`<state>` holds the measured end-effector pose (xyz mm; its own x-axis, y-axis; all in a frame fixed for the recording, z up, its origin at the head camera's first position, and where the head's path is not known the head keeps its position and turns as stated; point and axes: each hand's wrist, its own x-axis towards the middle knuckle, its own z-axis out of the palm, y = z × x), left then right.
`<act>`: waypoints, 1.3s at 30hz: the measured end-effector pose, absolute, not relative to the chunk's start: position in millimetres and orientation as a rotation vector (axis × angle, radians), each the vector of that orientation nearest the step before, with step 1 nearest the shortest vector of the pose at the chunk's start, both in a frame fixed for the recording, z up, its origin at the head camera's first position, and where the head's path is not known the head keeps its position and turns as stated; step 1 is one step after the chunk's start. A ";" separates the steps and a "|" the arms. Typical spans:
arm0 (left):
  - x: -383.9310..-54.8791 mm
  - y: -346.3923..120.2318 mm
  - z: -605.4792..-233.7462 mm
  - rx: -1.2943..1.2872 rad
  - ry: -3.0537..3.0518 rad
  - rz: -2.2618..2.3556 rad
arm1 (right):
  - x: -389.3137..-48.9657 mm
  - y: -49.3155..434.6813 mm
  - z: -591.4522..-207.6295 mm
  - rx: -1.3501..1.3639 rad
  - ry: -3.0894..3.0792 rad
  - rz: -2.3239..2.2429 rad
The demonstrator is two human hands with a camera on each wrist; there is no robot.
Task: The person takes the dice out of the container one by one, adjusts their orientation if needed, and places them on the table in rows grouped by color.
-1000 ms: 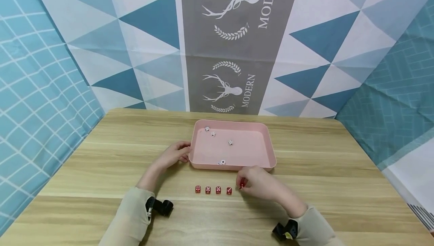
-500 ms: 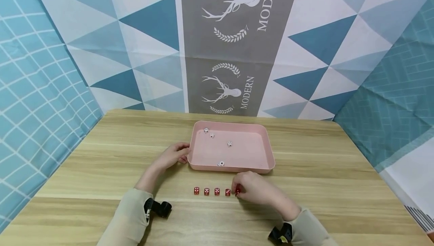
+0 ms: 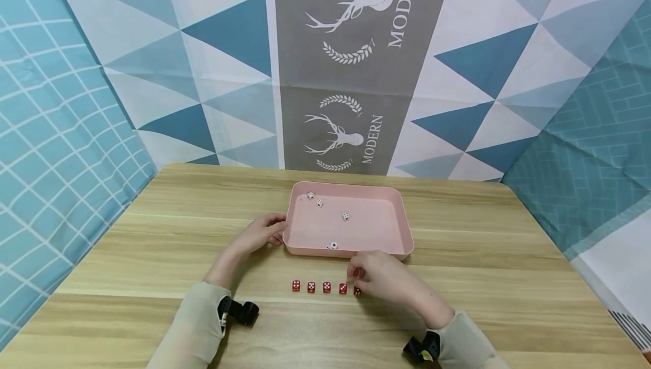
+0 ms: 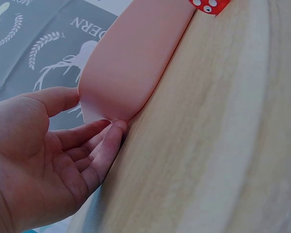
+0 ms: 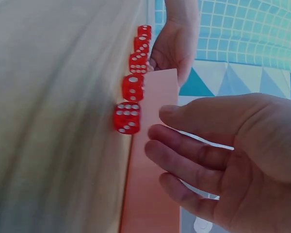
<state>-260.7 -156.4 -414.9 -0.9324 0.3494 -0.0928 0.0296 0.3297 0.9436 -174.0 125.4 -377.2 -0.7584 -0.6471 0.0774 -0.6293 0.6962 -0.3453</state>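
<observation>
Our right hand [image 3: 383, 278] hangs just above the table [image 3: 152, 256] with fingers loosely spread, gripping nothing, right beside the fifth red die [image 5: 127, 118], which sits free on the wood. That die closes a row of five red dice [image 3: 326, 287] running along the near side of the pink tray [image 3: 404, 228]. Our left hand [image 3: 259, 232] rests relaxed on the table, fingertips [image 4: 117, 128] touching the tray's left corner. Four white dice [image 3: 345, 216] lie inside the tray.

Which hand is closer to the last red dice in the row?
The right hand. It is just above the last red dice, fingers open and off it. The left hand is farther away, touching the pink tray at its left edge.
</observation>
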 end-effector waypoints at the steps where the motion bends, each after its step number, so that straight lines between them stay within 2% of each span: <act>1: -260.7 -156.4 -414.9 0.344 2.316 1.637 | -175.1 124.8 -376.2 -1.068 2.868 -0.551; 15: -241.8 -149.3 -386.8 0.350 2.304 1.636 | -197.4 103.5 -378.0 -1.023 3.141 -0.652; 23: -261.5 -156.6 -415.3 0.360 2.302 1.646 | -205.9 93.6 -384.2 -0.996 3.061 -0.484; 39: -261.6 -156.0 -415.4 0.328 2.328 1.633 | -208.9 86.3 -388.4 -1.039 2.937 -0.382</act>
